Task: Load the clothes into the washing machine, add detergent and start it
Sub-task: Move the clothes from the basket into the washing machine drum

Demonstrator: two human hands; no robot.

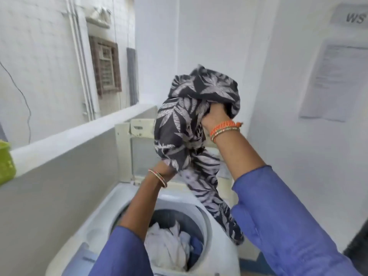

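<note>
At the far left edge I see a green object sitting on the white ledge that runs along the left side toward the far wall. Beyond the ledge, on the far left wall, are a brown-framed vent and white pipes. My left hand, with a bangle at the wrist, is raised above the open washing machine and its fingers are curled into the lower folds of a dark garment with a pale leaf print, though the cloth hides most of the fingers. Below it, near me, the machine's drum is open and holds a heap of white and blue clothes. The machine's lid stands upright at the far side of the opening. The garment hangs between my two hands, above the drum and not yet inside, and its tail trails down over the right rim of the machine. My right hand, higher up and to the right, with orange bangles at the wrist, clutches the top of the garment in a closed fist. Both my sleeves are blue. On the right wall hang a printed paper sheet and, above it, a sign with large letters, too blurred to read fully.
</note>
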